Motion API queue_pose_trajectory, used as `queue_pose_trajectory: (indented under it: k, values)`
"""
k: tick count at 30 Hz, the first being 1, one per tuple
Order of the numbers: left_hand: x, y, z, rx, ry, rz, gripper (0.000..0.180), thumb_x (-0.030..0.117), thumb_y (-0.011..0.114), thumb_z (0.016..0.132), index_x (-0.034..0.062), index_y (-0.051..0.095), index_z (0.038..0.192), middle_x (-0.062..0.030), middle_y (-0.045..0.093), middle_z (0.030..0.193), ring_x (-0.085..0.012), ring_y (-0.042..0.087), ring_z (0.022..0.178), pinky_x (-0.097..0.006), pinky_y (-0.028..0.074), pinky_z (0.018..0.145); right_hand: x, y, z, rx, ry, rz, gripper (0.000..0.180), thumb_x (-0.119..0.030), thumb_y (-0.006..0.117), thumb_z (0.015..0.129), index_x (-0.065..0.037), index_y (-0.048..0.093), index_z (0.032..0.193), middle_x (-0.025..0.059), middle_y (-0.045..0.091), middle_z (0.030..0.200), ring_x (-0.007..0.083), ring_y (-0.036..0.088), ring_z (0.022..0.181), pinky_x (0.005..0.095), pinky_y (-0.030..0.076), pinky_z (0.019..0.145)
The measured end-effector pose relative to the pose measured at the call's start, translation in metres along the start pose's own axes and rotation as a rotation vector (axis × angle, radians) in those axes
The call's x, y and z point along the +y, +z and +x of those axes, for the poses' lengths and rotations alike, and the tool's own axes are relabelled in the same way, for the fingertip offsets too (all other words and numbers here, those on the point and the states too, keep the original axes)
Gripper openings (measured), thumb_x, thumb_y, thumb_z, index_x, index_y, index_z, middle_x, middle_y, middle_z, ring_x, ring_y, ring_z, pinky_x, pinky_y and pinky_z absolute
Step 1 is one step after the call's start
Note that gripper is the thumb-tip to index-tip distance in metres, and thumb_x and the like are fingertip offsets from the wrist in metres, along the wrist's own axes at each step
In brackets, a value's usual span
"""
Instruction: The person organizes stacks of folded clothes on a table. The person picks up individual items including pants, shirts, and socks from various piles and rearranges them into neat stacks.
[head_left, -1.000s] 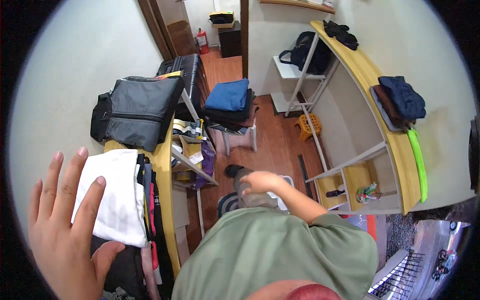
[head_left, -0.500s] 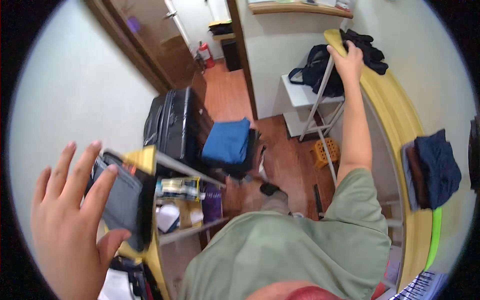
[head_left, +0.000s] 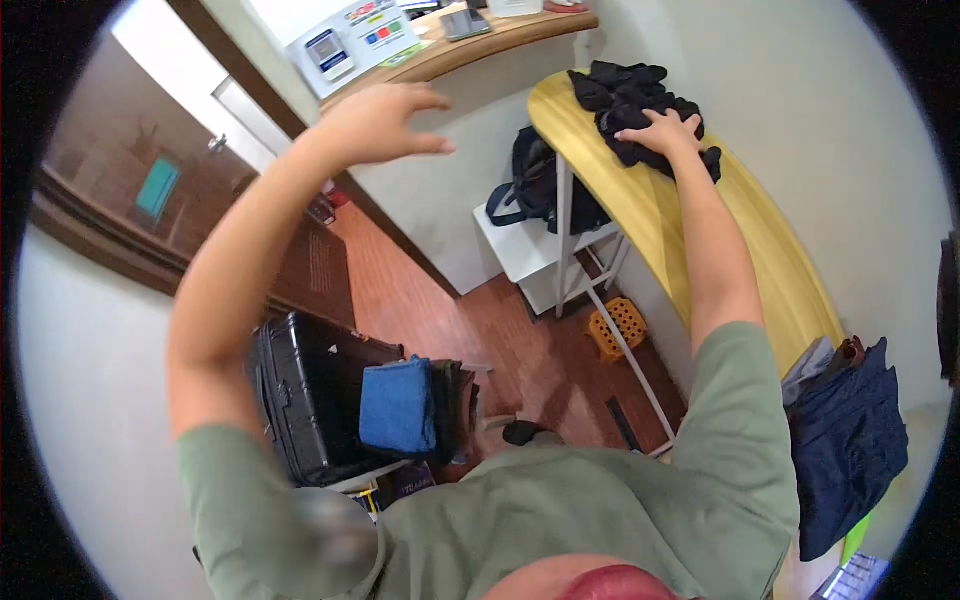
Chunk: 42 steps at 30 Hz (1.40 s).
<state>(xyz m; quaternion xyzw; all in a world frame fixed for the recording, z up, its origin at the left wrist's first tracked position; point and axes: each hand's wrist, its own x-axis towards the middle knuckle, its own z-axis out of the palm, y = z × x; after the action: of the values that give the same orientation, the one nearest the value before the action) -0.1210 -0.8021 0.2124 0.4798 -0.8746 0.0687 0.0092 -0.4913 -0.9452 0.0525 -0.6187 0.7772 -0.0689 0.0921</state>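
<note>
My right hand (head_left: 664, 136) rests on a crumpled black garment (head_left: 630, 95) with fingers spread over the cloth. The garment lies in a loose heap towards the far end of a yellow wood-grain board (head_left: 740, 235). In mid-air to the left, my left hand (head_left: 385, 125) is empty, its thumb and fingers apart. That hand is nearest to a wooden shelf (head_left: 450, 62) on the far wall, without touching it. At the board's near end lies a stack of folded clothes, dark navy trousers (head_left: 850, 450) outermost.
A black suitcase (head_left: 310, 400) stands at lower left, beside a folded blue cloth (head_left: 397, 405) on a dark pile. Under the board are a dark backpack (head_left: 540, 180) on a white stand (head_left: 520, 245) and an orange stool (head_left: 618, 325). A brown door (head_left: 120, 150) is at far left.
My left hand has swung from the lower left up towards the far shelf. My right hand has moved from the board's far end onto the black garment. The view has shifted.
</note>
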Motion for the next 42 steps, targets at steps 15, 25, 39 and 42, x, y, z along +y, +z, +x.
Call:
queue_pose_trajectory:
  k: [15,25,39,42]
  values:
    - [0.105,0.189,0.332,0.177,-0.259,-0.07,0.094,0.087,0.055,0.072,0.0447,0.034,0.153,-0.0137,0.018,0.166,-0.0499,0.031,0.143,-0.067,0.037,0.105,0.041,0.012,-0.078,0.278,-0.102,0.05,0.065,-0.052,0.071,0.076,-0.025,0.063,0.135,0.0099,0.046,0.148,0.0479,0.021,0.145,0.0793,0.029,0.104]
    - [0.103,0.217,0.356,0.383,-0.142,-0.069,0.033,0.041,0.069,0.087,0.02,0.065,0.113,-0.0148,0.061,0.12,-0.0376,0.067,0.098,-0.049,0.056,0.08,0.032,0.02,-0.075,0.451,-0.218,0.103,0.042,-0.032,0.08,0.07,-0.014,0.074,0.108,0.0065,0.065,0.104,0.0392,0.051,0.108,0.0491,0.056,0.081]
    - [0.054,0.173,0.177,0.731,-0.477,-0.945,0.037,0.027,0.068,0.085,0.0,0.069,0.111,-0.0202,0.074,0.1,-0.0291,0.072,0.093,-0.039,0.054,0.083,0.026,-0.007,-0.058,0.196,-0.113,0.013,0.084,-0.029,0.075,0.073,-0.021,0.038,0.149,0.0143,0.069,0.116,0.0439,0.061,0.109,0.0475,0.054,0.092]
    - [0.056,0.16,0.092,0.793,-0.53,-1.266,0.035,0.022,0.069,0.087,-0.0029,0.067,0.111,-0.0176,0.074,0.101,-0.0241,0.071,0.094,-0.035,0.052,0.086,0.022,-0.029,-0.028,-0.072,-0.128,-0.076,0.091,-0.032,0.075,0.07,-0.025,0.036,0.152,0.0162,0.068,0.125,0.0323,0.066,0.113,0.0461,0.051,0.097]
